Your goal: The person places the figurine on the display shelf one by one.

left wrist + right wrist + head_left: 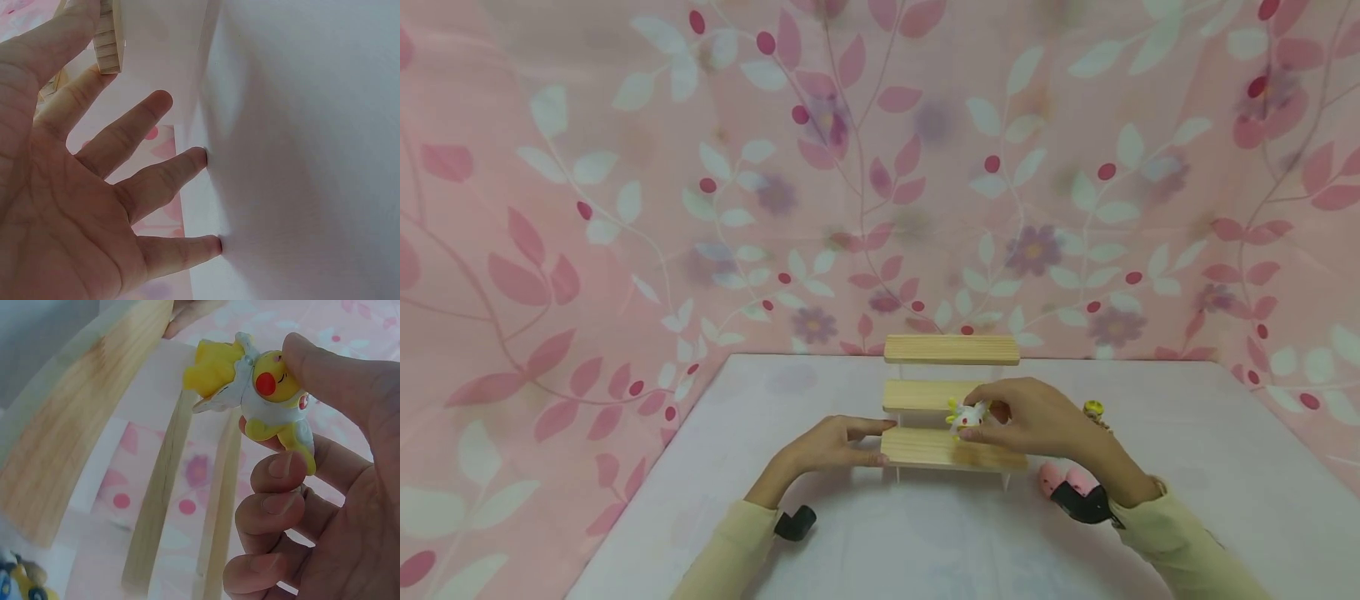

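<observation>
A small yellow toy figure in a white outfit with a red cheek is pinched between the thumb and fingers of my right hand. It hangs over the lowest step of a three-tier wooden display stand, lying sideways in the right wrist view. My left hand is at the left end of that step, thumb and index finger on either side of the plank end. The other fingers of this hand are spread, and two fingertips touch the white tabletop.
Right of the stand, partly behind my right arm, is a small figure with a yellow top. Pink rounded toys sit nearer, beside the black wrist camera. A floral curtain hangs behind the white table.
</observation>
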Motion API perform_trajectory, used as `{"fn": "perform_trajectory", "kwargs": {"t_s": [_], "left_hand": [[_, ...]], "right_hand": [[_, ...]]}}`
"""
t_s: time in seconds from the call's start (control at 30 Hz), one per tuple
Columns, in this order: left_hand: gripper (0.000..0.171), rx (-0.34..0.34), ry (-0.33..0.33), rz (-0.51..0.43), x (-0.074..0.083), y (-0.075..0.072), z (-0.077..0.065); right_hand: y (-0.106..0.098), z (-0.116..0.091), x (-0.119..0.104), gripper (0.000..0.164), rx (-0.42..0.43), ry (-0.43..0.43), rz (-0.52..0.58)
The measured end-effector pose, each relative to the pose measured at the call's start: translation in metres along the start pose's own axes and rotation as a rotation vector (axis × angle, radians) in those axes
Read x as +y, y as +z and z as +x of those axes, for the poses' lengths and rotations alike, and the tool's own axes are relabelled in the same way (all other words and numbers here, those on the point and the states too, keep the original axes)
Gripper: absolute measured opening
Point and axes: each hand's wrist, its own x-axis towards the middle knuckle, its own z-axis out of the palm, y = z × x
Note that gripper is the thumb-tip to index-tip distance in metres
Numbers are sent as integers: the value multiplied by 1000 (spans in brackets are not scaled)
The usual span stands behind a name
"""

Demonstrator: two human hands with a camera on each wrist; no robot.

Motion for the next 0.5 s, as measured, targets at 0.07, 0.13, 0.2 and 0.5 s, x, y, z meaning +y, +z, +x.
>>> {"fn": "perform_trajectory", "kwargs": {"t_s": [0.07, 0.13, 0.2, 0.5], "left_hand": [[59, 3, -3, 3, 0, 0, 0], [59, 2, -9, 4, 0, -1, 1], [59, 0, -10, 2, 1, -1, 1], [60, -12, 1, -10, 1, -1, 1]], "right_hand": [[4, 4, -3, 41, -18, 7, 12], [9, 8, -5, 42, -28, -3, 28], [14, 12, -8, 42, -38, -13, 44], [32, 25, -19, 42, -32, -40, 82]]}}
